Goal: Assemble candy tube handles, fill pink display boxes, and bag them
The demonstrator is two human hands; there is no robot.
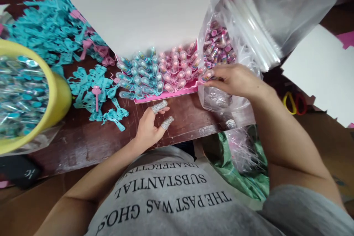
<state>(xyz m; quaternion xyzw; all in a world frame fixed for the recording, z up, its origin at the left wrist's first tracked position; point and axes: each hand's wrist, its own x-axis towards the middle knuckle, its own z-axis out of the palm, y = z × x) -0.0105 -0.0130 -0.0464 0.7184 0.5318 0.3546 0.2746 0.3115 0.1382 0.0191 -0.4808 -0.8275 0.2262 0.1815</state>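
My two hands: left hand (pixel 149 127), with two taped fingertips (pixel 159 106), and right hand (pixel 235 79), holding one pink capsule (pixel 207 76). One pink tray (pixel 166 96) bearing blue and pink capsules, too crowded to count. One yellow tub (pixel 59 97). One clear plastic bag (pixel 265 18). Two rubber rings (pixel 294 103), yellow and red.

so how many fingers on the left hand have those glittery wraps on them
2 that show. On the left hand, one wrapped fingertip points at the pink tray, the other sits lower, over the wooden table. Other fingers are curled under, so more may be hidden.
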